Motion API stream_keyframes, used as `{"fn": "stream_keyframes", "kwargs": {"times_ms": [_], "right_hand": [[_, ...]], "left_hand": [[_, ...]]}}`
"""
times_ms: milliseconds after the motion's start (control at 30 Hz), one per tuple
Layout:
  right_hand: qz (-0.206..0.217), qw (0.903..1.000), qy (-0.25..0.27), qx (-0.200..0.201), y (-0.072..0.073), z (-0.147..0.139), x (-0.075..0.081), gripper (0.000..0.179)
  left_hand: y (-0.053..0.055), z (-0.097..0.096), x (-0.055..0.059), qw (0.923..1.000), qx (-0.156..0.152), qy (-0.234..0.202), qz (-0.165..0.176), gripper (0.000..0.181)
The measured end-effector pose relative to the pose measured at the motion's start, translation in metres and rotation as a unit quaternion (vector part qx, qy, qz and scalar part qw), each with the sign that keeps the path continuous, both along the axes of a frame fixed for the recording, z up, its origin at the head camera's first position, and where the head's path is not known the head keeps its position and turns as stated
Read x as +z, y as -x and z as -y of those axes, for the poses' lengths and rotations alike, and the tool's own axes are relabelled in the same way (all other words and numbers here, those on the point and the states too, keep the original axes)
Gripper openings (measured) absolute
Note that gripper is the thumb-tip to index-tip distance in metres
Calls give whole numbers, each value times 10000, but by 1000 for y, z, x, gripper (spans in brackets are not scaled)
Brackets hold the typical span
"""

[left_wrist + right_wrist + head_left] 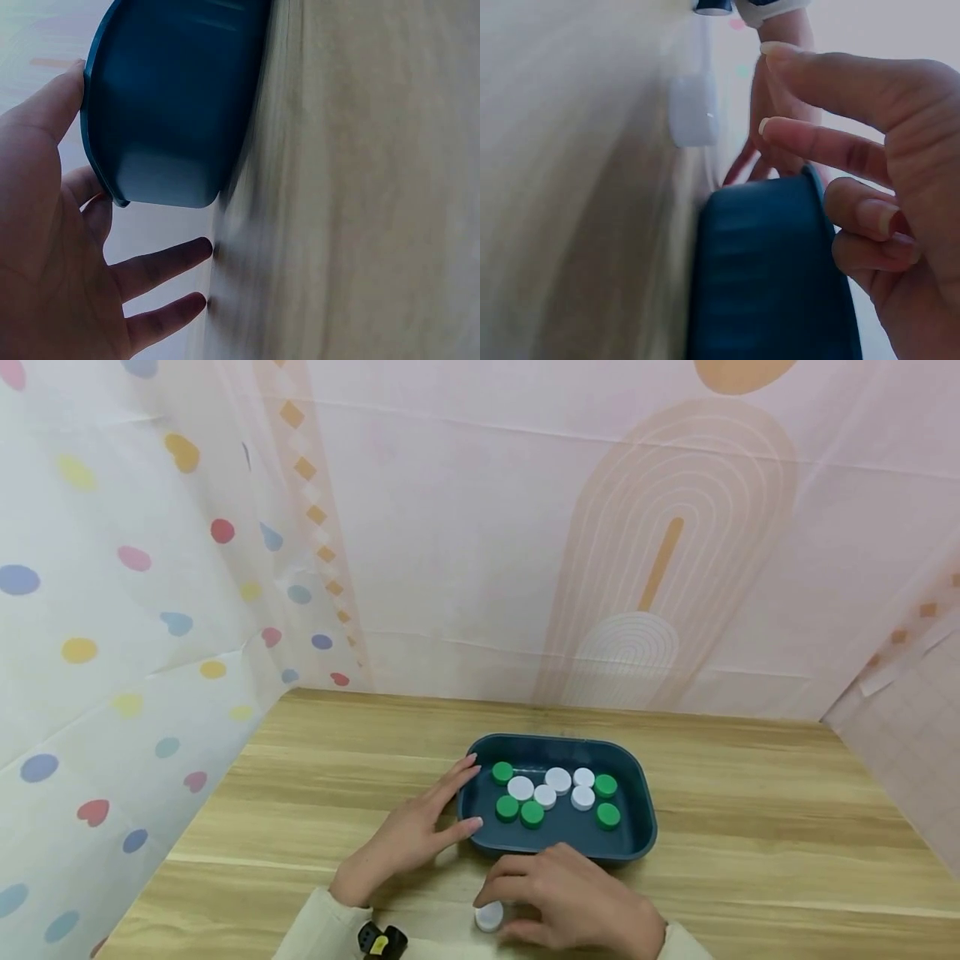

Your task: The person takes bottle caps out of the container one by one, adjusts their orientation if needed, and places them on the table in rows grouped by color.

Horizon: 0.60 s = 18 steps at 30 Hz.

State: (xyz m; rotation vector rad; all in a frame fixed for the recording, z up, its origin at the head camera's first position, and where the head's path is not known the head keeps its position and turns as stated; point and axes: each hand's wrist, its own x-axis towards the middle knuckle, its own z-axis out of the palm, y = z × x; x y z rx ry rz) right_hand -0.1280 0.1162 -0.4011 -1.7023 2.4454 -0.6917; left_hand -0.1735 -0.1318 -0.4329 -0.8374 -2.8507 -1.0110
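Observation:
A dark blue tray (562, 838) holds several green caps (532, 814) and several white caps (557, 781). My left hand (412, 837) is spread at the tray's left end, with its thumb and some fingertips touching the rim. In the left wrist view, two lower fingers (161, 268) point toward the tabletop. In front of the tray, a single white cap (489, 917) lies on the table. My right hand (566, 897) hovers over it; the right wrist view shows thumb and forefinger apart from this cap (694, 111), with the other fingers bent and holding nothing.
The wood-grain table (750, 810) extends on both sides of the tray. Patterned cloth (465, 543) hangs behind it, and a dotted sheet (127, 635) hangs at the left. A black band with a yellow mark (382, 942) is on the left wrist.

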Motion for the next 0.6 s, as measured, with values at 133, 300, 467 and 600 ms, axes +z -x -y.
{"fn": "stream_keyframes", "kwargs": {"times_ms": [133, 300, 467, 600], "right_hand": [[113, 9996, 207, 125, 4, -6, 7, 31], [297, 9969, 578, 437, 17, -14, 17, 36], [85, 9971, 582, 477, 32, -20, 26, 35], [64, 9994, 295, 174, 44, -28, 33, 33]], "left_hand": [[1, 0, 0, 10000, -63, 11, -76, 69], [3, -2, 1, 9999, -105, 8, -86, 68], [1, -1, 1, 9999, -90, 48, -102, 68], [2, -2, 0, 9999, -102, 55, -119, 68]]}}
